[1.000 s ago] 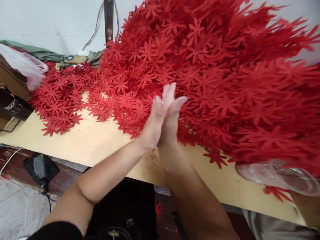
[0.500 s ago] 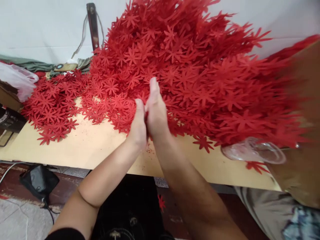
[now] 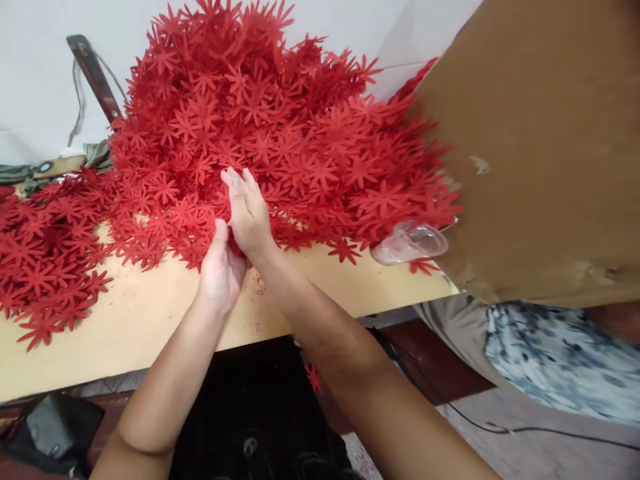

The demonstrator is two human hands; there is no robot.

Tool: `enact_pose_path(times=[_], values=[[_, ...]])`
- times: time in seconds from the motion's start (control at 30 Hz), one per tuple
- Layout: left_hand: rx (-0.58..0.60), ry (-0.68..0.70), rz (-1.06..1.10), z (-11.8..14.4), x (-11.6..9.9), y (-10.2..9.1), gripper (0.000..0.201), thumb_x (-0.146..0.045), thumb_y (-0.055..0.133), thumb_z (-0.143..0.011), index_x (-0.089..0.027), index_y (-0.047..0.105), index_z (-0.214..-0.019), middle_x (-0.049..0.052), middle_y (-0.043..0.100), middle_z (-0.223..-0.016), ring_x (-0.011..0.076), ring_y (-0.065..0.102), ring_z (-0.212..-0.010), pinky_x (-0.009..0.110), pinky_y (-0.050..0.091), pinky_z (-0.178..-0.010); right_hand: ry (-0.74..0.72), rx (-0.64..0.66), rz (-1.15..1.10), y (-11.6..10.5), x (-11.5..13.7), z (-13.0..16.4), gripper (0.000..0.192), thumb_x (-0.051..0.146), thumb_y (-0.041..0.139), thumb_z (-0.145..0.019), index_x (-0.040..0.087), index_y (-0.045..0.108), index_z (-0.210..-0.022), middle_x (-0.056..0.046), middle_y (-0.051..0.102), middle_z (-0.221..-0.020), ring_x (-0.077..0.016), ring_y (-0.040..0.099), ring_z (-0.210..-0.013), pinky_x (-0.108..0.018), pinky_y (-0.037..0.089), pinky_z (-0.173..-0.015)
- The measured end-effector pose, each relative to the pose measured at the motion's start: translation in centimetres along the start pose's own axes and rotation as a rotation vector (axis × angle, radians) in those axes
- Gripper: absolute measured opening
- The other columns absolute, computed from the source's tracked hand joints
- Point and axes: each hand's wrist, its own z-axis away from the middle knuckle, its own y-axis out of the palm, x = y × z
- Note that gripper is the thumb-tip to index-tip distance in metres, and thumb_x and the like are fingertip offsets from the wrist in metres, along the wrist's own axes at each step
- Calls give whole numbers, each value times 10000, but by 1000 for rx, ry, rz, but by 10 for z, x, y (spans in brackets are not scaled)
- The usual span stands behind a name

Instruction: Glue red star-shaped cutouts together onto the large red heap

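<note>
One clear plastic cup (image 3: pixel 411 243) lies on its side near the right end of the tan worktop (image 3: pixel 125 320), just under the heap; its walls look cloudy, and I cannot tell what, if anything, sits inside. Beside it a large brown panel (image 3: pixel 540 133) stands tilted, its surface flat and scuffed. On the left, against the white wall (image 3: pixel 350 27), a beige item (image 3: pixel 60 167) bears a dark round emblem too small to read, next to crumpled green cloth (image 3: pixel 100 155).

Red flower-shaped cutouts (image 3: pixel 255 113), thin, with narrow rounded petals, pile up high along the back of the worktop and reach the panel. A lower spread (image 3: pixel 45 253) covers its left end, and one loose cutout (image 3: pixel 313 377) shows below the front edge. Dark crumbs (image 3: pixel 259 287) speckle the tan surface.

The left hand (image 3: pixel 220 267) and right hand (image 3: pixel 250 220) meet in front of the heap, palms facing, the right one's fingers extended upward; whether anything is held between them I cannot tell. At right, past the panel, another person's blue-and-white printed garment (image 3: pixel 560 360) shows above a black cable (image 3: pixel 565 439) on the floor
</note>
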Motion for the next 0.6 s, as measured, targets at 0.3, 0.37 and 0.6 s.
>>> enact_pose_path(times=[0.3,0.37,0.6], values=[[-103,-199,69,-16,-17,-28,215,-196,469,-882,-142,582,-707,-12,610,-573,91,577,-534,237,527,-633,-78,14,-19,-9,-5,10,597,630,251,-892,194,656,-944,-84,690,-1008,-203,615,-1011,-391,440,-980],[-132,-170,70,-21,-22,-34,210,-190,458,-886,-145,574,-717,-14,609,-573,92,579,-526,235,521,-600,-121,62,12,-11,-3,15,488,581,360,-884,192,654,-911,-87,686,-975,-207,613,-973,-400,446,-958],[-138,-144,-7,-29,-35,-41,179,-151,468,-883,-141,598,-760,-4,652,-648,75,590,-542,203,522,-586,-270,76,208,-26,1,32,328,453,431,-888,219,649,-965,-89,673,-1041,-207,586,-1043,-407,435,-972]])
